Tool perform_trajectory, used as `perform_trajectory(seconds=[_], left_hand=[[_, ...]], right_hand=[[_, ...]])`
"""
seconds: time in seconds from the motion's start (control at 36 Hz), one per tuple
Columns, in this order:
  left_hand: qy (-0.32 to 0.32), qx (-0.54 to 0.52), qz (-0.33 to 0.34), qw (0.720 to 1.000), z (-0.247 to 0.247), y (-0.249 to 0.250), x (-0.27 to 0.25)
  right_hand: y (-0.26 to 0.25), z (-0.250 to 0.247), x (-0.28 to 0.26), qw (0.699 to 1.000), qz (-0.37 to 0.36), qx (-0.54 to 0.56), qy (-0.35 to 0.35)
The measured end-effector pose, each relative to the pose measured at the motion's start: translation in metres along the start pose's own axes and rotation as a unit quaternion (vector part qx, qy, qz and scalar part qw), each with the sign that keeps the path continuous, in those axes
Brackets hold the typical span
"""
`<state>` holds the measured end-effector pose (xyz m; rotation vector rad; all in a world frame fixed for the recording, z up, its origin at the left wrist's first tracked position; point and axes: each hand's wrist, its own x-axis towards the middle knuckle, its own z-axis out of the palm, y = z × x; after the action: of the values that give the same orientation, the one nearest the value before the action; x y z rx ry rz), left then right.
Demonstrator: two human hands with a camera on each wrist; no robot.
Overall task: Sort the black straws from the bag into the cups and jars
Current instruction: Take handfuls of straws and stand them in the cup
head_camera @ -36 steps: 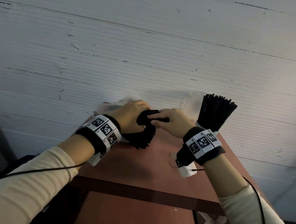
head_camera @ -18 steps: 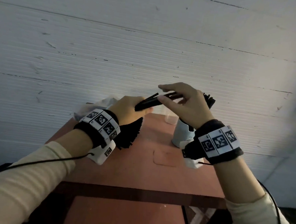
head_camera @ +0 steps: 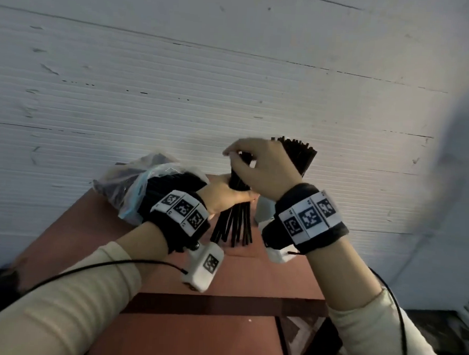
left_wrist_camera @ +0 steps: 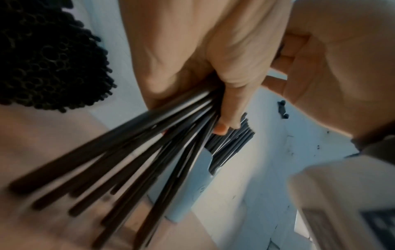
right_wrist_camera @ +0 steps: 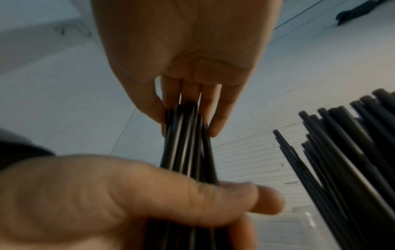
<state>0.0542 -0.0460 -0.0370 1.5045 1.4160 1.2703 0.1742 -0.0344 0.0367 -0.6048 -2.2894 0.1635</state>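
My left hand (head_camera: 233, 198) grips a bundle of black straws (head_camera: 234, 226) round its middle and holds it upright over the red-brown table (head_camera: 276, 276); the lower ends fan out. My right hand (head_camera: 237, 157) pinches the top of the same bundle (right_wrist_camera: 188, 135) between thumb and fingers. A clear plastic bag (head_camera: 133, 190) full of black straws (left_wrist_camera: 47, 59) lies at the table's back left. Behind my right hand a pale cup (left_wrist_camera: 190, 189) stands packed with straws (head_camera: 298, 153); only a sliver of the cup (head_camera: 262, 212) shows in the head view.
A white ribbed wall (head_camera: 233, 81) runs close behind the table. The rim of a clear container (right_wrist_camera: 307, 218) shows low beside the cup's straws (right_wrist_camera: 342, 152). A lower shelf (head_camera: 190, 339) sits under the table top. Cables trail from both wristbands.
The bundle has turned from lying across between my hands to standing upright. My right hand has moved to its top end, and my left hand has shifted right, away from the bag.
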Motion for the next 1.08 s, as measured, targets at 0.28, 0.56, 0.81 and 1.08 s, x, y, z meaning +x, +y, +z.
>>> perform_trajectory(seconds=[0.28,0.56,0.81,1.08], left_hand=[[-0.002,-0.059,0.027,0.998,0.010,0.015,-0.002],[-0.127,0.064,-0.130,0.981,0.015,-0.007,-0.004],[-0.066,0.071,0.026,0.995,0.017,0.001,0.007],[-0.138,0.139,0.099,0.976,0.036,0.009,0.015]], right_hand=[[0.018,0.005,-0.009,0.996,-0.034,-0.010,0.081],[0.028,0.014,-0.022,0.998,-0.025,0.044,0.043],[0.032,-0.012,-0.029,0.989,0.045,0.082,0.111],[0.048,-0.020,-0.037,0.989,0.078,0.118,-0.030]])
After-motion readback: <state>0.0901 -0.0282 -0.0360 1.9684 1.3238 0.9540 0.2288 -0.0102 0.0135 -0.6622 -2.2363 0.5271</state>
